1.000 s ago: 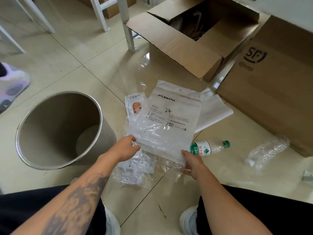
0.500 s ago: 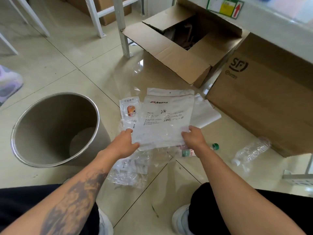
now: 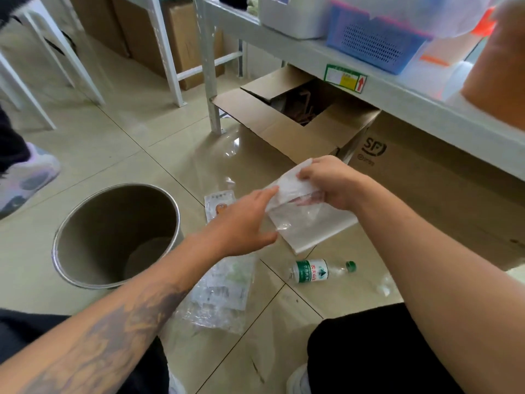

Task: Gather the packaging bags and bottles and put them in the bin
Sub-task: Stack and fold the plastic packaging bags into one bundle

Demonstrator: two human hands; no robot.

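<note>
- Bag (image 3: 309,231), white, held above the floor (image 3: 113,155): right hand (image 3: 329,183) has its grip closed on the crumpled top.
- Left hand (image 3: 244,223): grip wide, fingers straight, tips at the bag's edge.
- Bottle (image 3: 318,272) lies on the floor beside clear bags (image 3: 224,294); bin (image 3: 108,220) stands left of them.

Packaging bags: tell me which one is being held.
The white bag gripped in the right hand; the orange-printed packet and clear bags lie on the floor.
</note>
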